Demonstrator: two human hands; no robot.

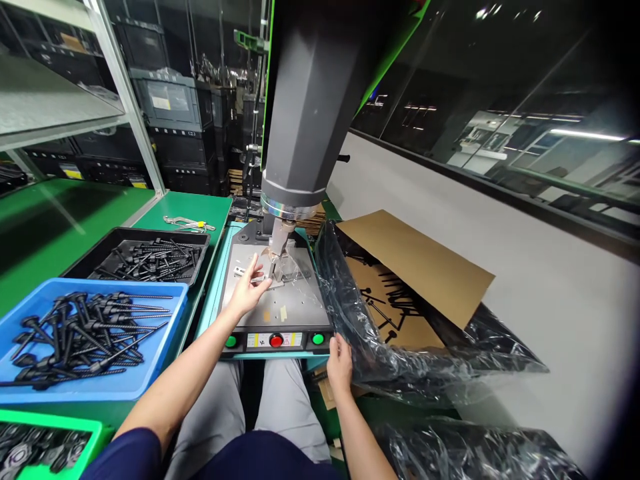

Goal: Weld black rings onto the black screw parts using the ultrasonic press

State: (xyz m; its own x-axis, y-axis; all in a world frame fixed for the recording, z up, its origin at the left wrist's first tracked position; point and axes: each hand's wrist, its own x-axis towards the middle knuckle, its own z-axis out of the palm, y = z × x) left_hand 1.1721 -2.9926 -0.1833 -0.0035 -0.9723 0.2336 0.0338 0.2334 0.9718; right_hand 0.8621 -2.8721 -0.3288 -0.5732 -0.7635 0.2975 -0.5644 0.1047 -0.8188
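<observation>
My left hand (246, 293) reaches over the grey plate of a bench press (305, 303), thumb and fingers apart. Its fingertips are beside a small fixture (275, 283) under the press's pointed metal horn (281, 235). A small dark piece stands in the fixture; whether my fingers touch it, I cannot tell. My right hand (341, 364) is at the press's front right corner, near a green button (319, 339). Its fingers are bent and close together; anything inside them is hidden. A red button (276, 341) and another green button (231, 342) are on the front panel.
At left, a blue tray (173, 320) and a black tray (200, 263) hold many black rod-like parts. A green bin (95, 437) is nearer. Pliers (187, 223) lie behind. At right, a plastic-lined box (360, 360) contains black parts and cardboard (420, 263).
</observation>
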